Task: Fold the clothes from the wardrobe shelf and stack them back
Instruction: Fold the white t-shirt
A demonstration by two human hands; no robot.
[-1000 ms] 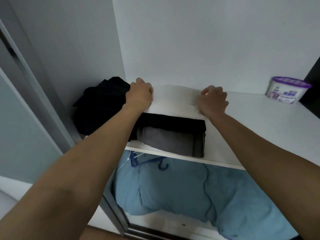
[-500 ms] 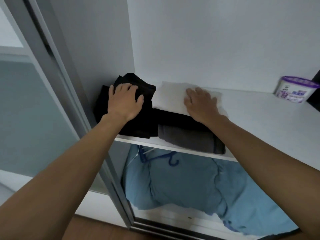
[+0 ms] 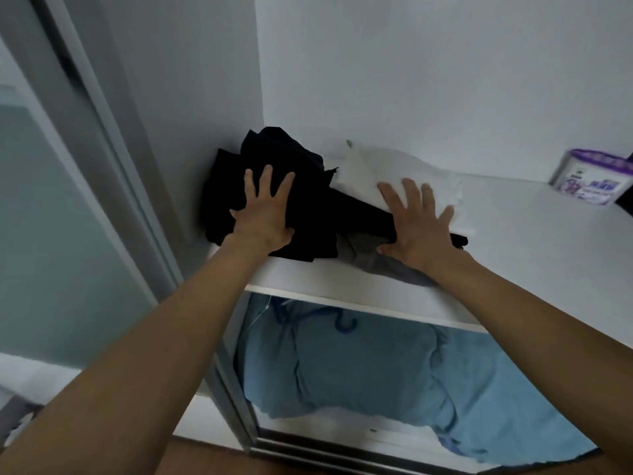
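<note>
1. Black clothes [image 3: 281, 152] lie crumpled in the left corner of the shelf [image 3: 531, 241]. Treat this heap as not yet folded.
2. Touching it on the right is a stack that appears folded, though skewed: a white garment [image 3: 370, 169] on top, a black piece [image 3: 356, 214] beneath and a grey piece [image 3: 363, 255] at the bottom.
3. Your left grip [image 3: 265, 214] lies flat on the heap, fingers straight and spread, holding nothing.
4. Your right grip [image 3: 419, 228] presses flat on the stack, fingers spread, holding nothing.
5. Estimated remaining work: fold the heap and add it to the stack.
</note>
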